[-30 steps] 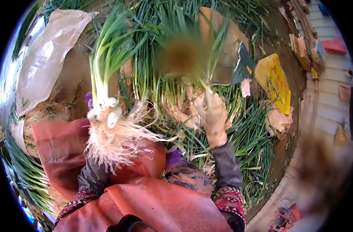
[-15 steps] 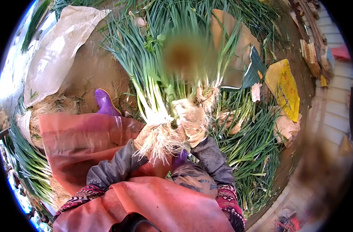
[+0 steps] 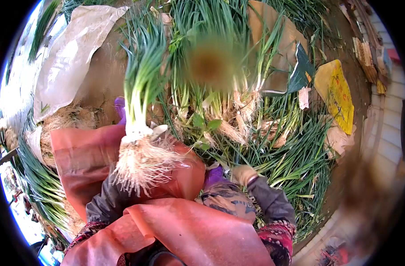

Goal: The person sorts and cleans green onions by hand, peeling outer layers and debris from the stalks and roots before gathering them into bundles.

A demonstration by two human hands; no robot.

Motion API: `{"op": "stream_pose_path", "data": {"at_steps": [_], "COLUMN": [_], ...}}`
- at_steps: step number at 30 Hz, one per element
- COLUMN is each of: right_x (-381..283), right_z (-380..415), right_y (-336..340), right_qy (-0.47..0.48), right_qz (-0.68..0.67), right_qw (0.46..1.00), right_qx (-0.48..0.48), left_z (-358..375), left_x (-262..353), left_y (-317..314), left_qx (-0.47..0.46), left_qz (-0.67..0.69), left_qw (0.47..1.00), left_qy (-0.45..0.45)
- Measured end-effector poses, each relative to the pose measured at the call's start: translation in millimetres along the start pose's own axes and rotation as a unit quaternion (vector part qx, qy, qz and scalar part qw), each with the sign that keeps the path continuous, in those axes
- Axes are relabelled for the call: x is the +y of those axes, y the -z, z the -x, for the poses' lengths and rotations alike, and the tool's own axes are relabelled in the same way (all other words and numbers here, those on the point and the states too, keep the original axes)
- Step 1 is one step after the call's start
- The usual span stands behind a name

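A bunch of green onions (image 3: 138,102) stands up in front of me on the left, its pale roots (image 3: 145,166) hanging toward me. My left hand (image 3: 160,129), in a light glove, is closed around the white stems. Most of that hand is hidden behind the stems and roots. My right hand (image 3: 244,174), also gloved, is low beside my right knee, at the edge of a pile of green onions (image 3: 295,164). Its fingers are too small and partly turned away to make out. More loose green onions with roots (image 3: 238,117) lie ahead.
A red-orange apron (image 3: 180,230) covers my lap. Purple boots (image 3: 215,176) show at my feet. A pale plastic sheet (image 3: 71,57) lies far left, and a yellow sack piece (image 3: 335,95) at right. Stacked onions (image 3: 38,186) line the left edge.
My left hand has swung the bunch to the left and turned it more upright. My right hand has left the bunch and moved down to the right, toward the pile.
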State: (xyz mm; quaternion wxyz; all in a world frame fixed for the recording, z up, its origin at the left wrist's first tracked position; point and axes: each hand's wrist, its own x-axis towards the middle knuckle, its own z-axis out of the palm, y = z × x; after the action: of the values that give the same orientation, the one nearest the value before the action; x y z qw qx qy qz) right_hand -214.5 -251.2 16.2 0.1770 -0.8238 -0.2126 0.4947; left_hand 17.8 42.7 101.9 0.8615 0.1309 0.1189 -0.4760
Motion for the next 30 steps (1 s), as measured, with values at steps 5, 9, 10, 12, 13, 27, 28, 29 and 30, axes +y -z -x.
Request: {"op": "stream_pose_path", "data": {"at_steps": [5, 9, 10, 12, 13, 27, 28, 29, 30], "right_x": [-27.5, 8.0, 22.4, 31.3, 22.6, -28.0, -28.8, -33.8, -41.0], "right_z": [-8.6, -142.6, -153.0, -132.4, -114.6, -3.8, 2.8, 1.1, -4.7], "right_y": [68.7, 128.5, 118.1, 135.2, 143.2, 117.3, 113.1, 109.2, 107.3], "right_qy": [-0.26, -0.357, -0.274, -0.202, -0.114, 0.016, 0.078, 0.072, 0.056], "right_qz": [-0.043, -0.068, -0.122, -0.267, -0.632, -0.767, -0.795, -0.797, -0.78], "right_qw": [0.896, 0.864, 0.834, 0.814, 0.663, 0.453, 0.401, 0.397, 0.426], "right_qx": [0.357, 0.348, 0.463, 0.475, 0.385, 0.454, 0.448, 0.45, 0.455], "left_z": [11.2, 7.1, 6.5, 5.0, 5.2, -25.6, -24.0, -19.7, -21.5], "left_x": [-21.2, -44.5, -45.7, -44.9, -46.9, -103.6, -107.1, -111.8, -115.5], "left_y": [39.1, 22.5, 22.7, 20.3, 22.3, -1.8, 8.0, 23.5, 38.8], "left_qx": [0.095, 0.132, 0.128, 0.122, 0.129, 0.16, 0.173, 0.188, 0.181], "left_qz": [-0.032, -0.009, -0.001, 0.008, 0.018, 0.089, 0.095, 0.102, 0.085], "left_qw": [0.995, 0.986, 0.986, 0.986, 0.984, 0.971, 0.971, 0.969, 0.968], "left_qy": [0.025, 0.1, 0.107, 0.116, 0.121, 0.156, 0.138, 0.122, 0.149]}}
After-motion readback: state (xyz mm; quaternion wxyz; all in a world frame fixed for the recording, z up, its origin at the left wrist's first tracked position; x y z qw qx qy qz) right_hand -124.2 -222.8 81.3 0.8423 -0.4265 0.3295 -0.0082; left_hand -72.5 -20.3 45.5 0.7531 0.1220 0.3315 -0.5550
